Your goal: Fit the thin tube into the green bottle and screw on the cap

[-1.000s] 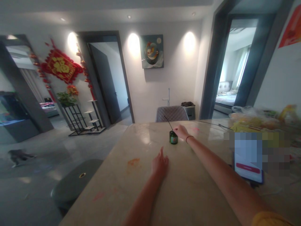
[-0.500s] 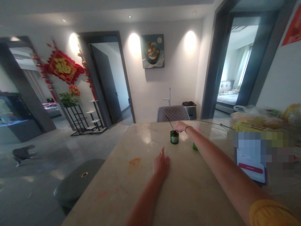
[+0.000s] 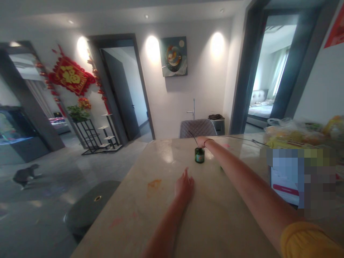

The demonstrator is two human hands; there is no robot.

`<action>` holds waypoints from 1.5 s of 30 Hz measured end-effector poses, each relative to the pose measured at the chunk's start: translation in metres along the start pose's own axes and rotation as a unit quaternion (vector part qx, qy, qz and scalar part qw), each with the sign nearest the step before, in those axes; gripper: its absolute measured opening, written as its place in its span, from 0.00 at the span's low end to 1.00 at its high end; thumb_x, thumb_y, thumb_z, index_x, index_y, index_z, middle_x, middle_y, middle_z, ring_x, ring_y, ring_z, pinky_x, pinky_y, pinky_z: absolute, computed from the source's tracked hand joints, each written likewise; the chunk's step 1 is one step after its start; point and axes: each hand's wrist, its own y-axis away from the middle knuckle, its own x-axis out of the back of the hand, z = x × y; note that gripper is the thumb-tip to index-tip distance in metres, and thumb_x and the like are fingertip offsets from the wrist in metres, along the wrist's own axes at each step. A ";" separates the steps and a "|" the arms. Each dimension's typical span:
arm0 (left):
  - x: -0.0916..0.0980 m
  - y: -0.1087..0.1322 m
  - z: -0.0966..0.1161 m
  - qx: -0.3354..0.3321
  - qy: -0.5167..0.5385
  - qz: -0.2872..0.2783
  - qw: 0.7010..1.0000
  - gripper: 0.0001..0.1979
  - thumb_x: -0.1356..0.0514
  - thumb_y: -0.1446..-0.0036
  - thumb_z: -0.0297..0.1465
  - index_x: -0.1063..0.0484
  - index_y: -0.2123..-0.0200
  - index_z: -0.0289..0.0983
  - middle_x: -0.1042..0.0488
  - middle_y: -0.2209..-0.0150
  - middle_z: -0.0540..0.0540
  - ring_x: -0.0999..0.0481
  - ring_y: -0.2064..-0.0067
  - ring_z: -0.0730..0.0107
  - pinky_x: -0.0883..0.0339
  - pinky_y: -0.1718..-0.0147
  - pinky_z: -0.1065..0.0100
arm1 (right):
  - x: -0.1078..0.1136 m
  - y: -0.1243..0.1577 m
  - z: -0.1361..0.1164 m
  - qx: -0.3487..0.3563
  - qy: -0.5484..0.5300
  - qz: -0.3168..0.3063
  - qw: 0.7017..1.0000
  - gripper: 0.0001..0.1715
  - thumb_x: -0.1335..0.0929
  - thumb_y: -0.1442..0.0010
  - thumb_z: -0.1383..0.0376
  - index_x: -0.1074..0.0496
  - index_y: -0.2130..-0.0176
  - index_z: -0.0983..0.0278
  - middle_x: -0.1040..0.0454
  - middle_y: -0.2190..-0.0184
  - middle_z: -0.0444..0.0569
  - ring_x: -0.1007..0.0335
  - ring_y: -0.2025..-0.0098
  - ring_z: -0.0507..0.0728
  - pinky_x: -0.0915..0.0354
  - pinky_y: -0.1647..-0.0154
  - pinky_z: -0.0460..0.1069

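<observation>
My left hand (image 3: 184,186) lies flat on the beige stone table (image 3: 215,222), fingers stretched forward, holding nothing. My right arm reaches far across the table; my right hand (image 3: 202,141) is just above and behind a small dark green jar (image 3: 199,155) with a thin dark stick (image 3: 192,138) rising from it. The right hand's fingers look closed around the stick's top, but the hand is small and blurred. A small green object (image 3: 221,167) shows partly under my right forearm.
An orange stain (image 3: 153,184) marks the table left of my left hand. A phone (image 3: 285,182) and bags of food (image 3: 295,138) lie at the right. A grey chair (image 3: 197,128) stands at the far end, a round stool (image 3: 90,209) at the left. A cat (image 3: 25,173) walks on the floor.
My right hand has moved farther away and left, from beside the jar to above it. The left hand has stayed flat. The cat has shifted on the floor.
</observation>
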 end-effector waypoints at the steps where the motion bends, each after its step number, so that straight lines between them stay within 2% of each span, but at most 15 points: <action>1: 0.000 0.000 0.000 -0.003 -0.001 0.003 1.000 0.26 0.55 0.43 0.33 0.51 0.41 0.35 0.29 0.55 0.41 0.28 0.58 0.65 0.40 0.60 0.68 | 0.001 0.001 -0.002 0.003 0.010 -0.012 1.000 0.14 0.29 0.62 0.76 0.24 0.69 0.74 0.24 0.67 0.62 0.27 0.63 0.60 0.34 0.64 0.46; 6: -0.001 -0.001 -0.001 -0.011 0.001 0.014 1.000 0.26 0.55 0.43 0.33 0.51 0.41 0.35 0.28 0.56 0.41 0.28 0.58 0.65 0.40 0.61 0.68 | 0.007 0.006 -0.004 0.027 0.055 -0.032 0.998 0.18 0.30 0.60 0.76 0.25 0.64 0.74 0.26 0.61 0.63 0.29 0.59 0.60 0.35 0.60 0.46; 10: -0.002 -0.002 -0.001 -0.006 0.001 0.007 1.000 0.26 0.55 0.43 0.33 0.51 0.41 0.35 0.29 0.55 0.41 0.28 0.58 0.64 0.40 0.61 0.68 | 0.012 0.012 0.002 0.037 0.065 -0.012 0.997 0.16 0.30 0.57 0.74 0.25 0.64 0.74 0.26 0.61 0.64 0.29 0.58 0.61 0.36 0.58 0.48; 13: -0.002 -0.002 -0.002 -0.007 0.006 0.005 1.000 0.26 0.55 0.42 0.34 0.51 0.41 0.36 0.29 0.56 0.41 0.28 0.58 0.65 0.40 0.60 0.68 | 0.011 0.018 0.007 0.038 0.056 0.011 0.998 0.12 0.31 0.53 0.72 0.25 0.65 0.71 0.25 0.63 0.61 0.29 0.59 0.60 0.37 0.59 0.47; 18: -0.001 -0.002 -0.001 -0.008 -0.003 0.003 1.000 0.25 0.55 0.42 0.33 0.50 0.42 0.36 0.29 0.55 0.41 0.29 0.57 0.65 0.39 0.60 0.68 | 0.001 0.026 0.007 0.015 0.025 0.062 0.998 0.11 0.35 0.49 0.72 0.25 0.64 0.68 0.25 0.63 0.56 0.29 0.59 0.56 0.38 0.60 0.46; 23: -0.001 -0.002 -0.001 -0.010 -0.022 0.000 1.000 0.23 0.55 0.43 0.31 0.47 0.43 0.37 0.30 0.53 0.42 0.29 0.55 0.66 0.39 0.58 0.68 | -0.008 0.029 0.005 -0.031 -0.003 0.093 0.995 0.13 0.37 0.47 0.70 0.25 0.64 0.68 0.25 0.65 0.57 0.29 0.61 0.56 0.38 0.61 0.45; 32: -0.001 -0.001 -0.002 -0.016 -0.022 0.003 1.000 0.22 0.54 0.43 0.31 0.45 0.44 0.38 0.30 0.53 0.44 0.29 0.56 0.67 0.40 0.59 0.70 | -0.007 0.026 0.004 -0.056 -0.025 0.078 0.995 0.13 0.33 0.53 0.70 0.24 0.65 0.68 0.24 0.67 0.54 0.28 0.64 0.54 0.38 0.65 0.43; 38: 0.000 0.000 -0.001 -0.023 -0.022 0.003 1.000 0.20 0.54 0.43 0.31 0.42 0.47 0.38 0.30 0.54 0.44 0.29 0.56 0.68 0.40 0.59 0.70 | -0.001 0.025 -0.001 -0.030 -0.010 0.075 0.997 0.12 0.33 0.55 0.73 0.24 0.68 0.70 0.24 0.68 0.57 0.29 0.64 0.56 0.38 0.65 0.44; 45: 0.004 0.001 0.001 -0.029 -0.038 -0.010 0.999 0.17 0.54 0.43 0.30 0.37 0.51 0.39 0.30 0.55 0.46 0.29 0.59 0.71 0.40 0.60 0.71 | -0.004 0.020 0.000 -0.011 -0.016 0.071 0.997 0.09 0.31 0.56 0.69 0.23 0.71 0.68 0.23 0.70 0.54 0.28 0.66 0.55 0.38 0.66 0.44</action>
